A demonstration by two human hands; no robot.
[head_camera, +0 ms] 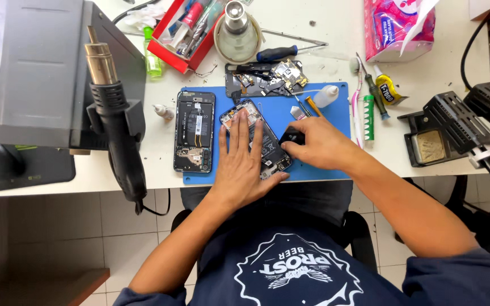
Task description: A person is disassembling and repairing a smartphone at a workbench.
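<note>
Two hands: left hand (pixel 243 164) flat, grip apart, on opened phone (pixel 255 140); right hand (pixel 319 144) grip clamped on small black part (pixel 290 136).

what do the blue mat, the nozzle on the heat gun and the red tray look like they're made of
The flat blue work mat under the opened phone looks like matte rubber or silicone: even colour, no glare. The heat gun's cylindrical nozzle looks like bare metal, with a brassy sheen and bright highlights. The red rectangular tray is probably plastic, smooth with thin walls, though painted metal cannot be ruled out.
</note>
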